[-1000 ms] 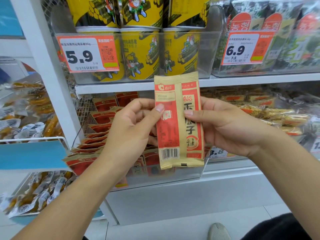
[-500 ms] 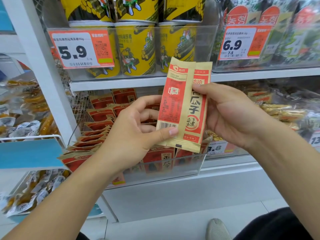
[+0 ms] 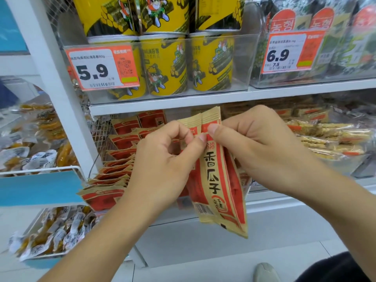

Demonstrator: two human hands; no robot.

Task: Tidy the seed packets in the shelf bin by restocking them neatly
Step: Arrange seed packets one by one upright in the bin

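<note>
So, head cam: both hands are up in front of the bin (image 3: 130, 215), pinching the top edge of a packet (image 3: 218, 180) that hangs upright between them. Left hand (image 3: 162, 165) has its grip closed on the top seam with thumb and curled fingers, and the right hand (image 3: 256, 143) grips the same seam right next to it, thumbs nearly touching. There might be a second packet tucked behind it, hard to tell. Behind the hands, the bin already has a row of packets (image 3: 116, 174) stacked front to back, the front ones leaning out over the lip. I'd say midway: this one isn't in yet, and the row needs straightening.
</note>
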